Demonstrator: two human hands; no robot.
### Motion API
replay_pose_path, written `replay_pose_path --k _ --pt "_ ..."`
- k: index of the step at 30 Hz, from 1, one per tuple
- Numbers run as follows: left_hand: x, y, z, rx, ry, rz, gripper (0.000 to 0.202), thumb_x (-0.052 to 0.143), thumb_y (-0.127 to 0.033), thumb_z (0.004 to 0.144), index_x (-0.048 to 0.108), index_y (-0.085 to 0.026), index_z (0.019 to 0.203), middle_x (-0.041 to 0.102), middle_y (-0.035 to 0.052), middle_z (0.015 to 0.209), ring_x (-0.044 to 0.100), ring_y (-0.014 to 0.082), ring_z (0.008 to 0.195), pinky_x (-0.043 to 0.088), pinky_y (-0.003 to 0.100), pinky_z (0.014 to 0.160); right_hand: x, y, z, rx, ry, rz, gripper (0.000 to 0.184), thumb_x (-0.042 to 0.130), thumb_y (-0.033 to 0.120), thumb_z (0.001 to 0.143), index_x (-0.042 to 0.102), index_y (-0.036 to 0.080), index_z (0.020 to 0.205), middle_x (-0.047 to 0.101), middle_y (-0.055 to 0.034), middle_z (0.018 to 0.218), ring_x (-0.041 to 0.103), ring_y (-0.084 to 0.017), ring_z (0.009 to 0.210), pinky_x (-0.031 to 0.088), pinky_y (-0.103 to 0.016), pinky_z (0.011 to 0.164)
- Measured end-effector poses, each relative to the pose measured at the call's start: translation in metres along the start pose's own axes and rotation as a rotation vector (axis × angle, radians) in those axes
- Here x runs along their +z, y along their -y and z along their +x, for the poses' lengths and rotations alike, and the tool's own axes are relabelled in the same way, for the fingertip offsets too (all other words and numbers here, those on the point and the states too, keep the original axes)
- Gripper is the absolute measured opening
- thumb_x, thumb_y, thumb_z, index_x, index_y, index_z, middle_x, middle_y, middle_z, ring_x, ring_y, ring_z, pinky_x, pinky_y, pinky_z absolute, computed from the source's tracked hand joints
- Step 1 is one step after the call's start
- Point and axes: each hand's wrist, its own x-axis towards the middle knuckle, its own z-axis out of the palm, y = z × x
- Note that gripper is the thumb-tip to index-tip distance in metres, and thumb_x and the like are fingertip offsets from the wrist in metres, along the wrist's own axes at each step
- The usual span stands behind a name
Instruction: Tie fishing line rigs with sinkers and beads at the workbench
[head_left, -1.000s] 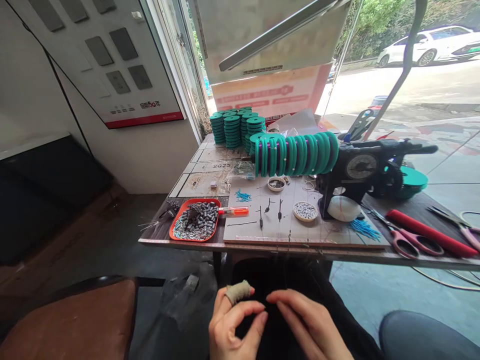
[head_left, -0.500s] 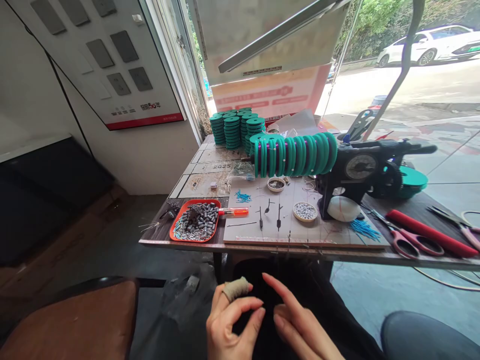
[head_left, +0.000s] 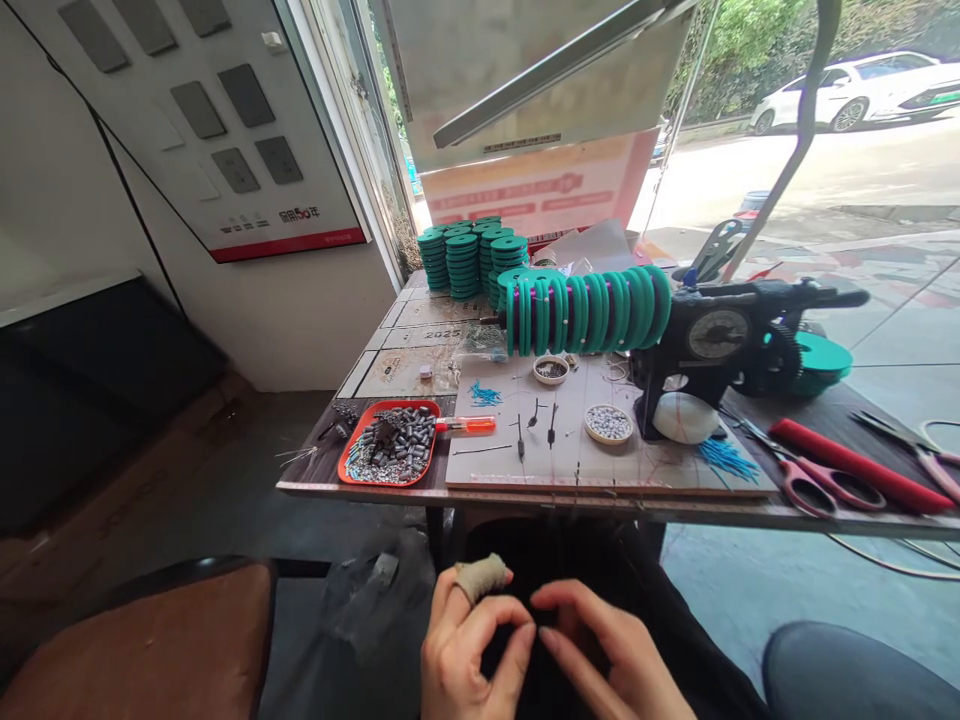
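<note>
My left hand (head_left: pixel 469 655), forefinger wrapped in tan tape, and my right hand (head_left: pixel 611 660) meet fingertip to fingertip over my dark lap (head_left: pixel 525 555), each grip pinched closed on something too fine to see. Thin strands (head_left: pixel 577 492) hang off the bench (head_left: pixel 360 487) edge, straight beyond.

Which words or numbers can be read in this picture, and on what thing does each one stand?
"2025": on the printed sheet lying on the table.
"50": in the wall panel logo; the characters around it are blurred.
Pink banner and machine dial: too blurred or small to read.
</note>
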Motion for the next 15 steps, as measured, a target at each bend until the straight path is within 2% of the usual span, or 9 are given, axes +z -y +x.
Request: replay_pose_path --k 3,7,12,15 --pt "0.001 -0.0034 0.0012 0.037 -0.049 0.083 0.005 0.066 -0.023 0.074 0.068 -0.024 0.07 0.067 0.001 0.092 0.057 0.0146 0.091 0.043 0.018 0.082 -0.0031 -0.0006 -0.0007 -0.062 -0.047 -0.056 0.016 0.047 0.023 0.091 0.059 0.016 0.083 0.057 -0.0022 0.072 0.054 -0.009 0.062 0.043 -0.015 0.057" --pt "0.0014 -0.0055 0.0026 0.108 -0.085 0.162 0.005 0.067 -0.024 0.073 0.067 -0.024 0.069 0.067 0.0 0.091 0.056 0.0138 0.09 0.042 0.018 0.083 -0.0063 0.0007 -0.0008 -0.113 -0.094 -0.103 0.013 0.05 0.019 0.09 0.06 0.017 0.083 0.053 -0.0012 0.071 0.054 -0.008 0.062 0.043 -0.014 0.056" --pt "-0.0008 -0.0025 0.0001 0.19 -0.064 0.254 0.006 0.072 -0.023 0.069 0.069 -0.026 0.073 0.067 -0.0007 0.093 0.055 0.0142 0.091 0.041 0.018 0.086 -0.0053 0.0002 -0.0018 -0.216 -0.13 -0.204 0.01 0.051 0.013 0.087 0.059 0.017 0.084 0.051 -0.0021 0.071 0.054 -0.009 0.062 0.044 -0.016 0.055" --pt "0.0033 -0.0007 -0.0043 0.184 -0.099 0.255 0.002 0.07 -0.025 0.072 0.068 -0.026 0.073 0.066 -0.0008 0.095 0.053 0.0157 0.092 0.04 0.021 0.086 -0.0034 0.0019 -0.0001 -0.286 -0.222 -0.202 0.01 0.05 0.012 0.087 0.057 0.016 0.082 0.05 -0.0027 0.069 0.051 -0.01 0.061 0.042 -0.019 0.052"
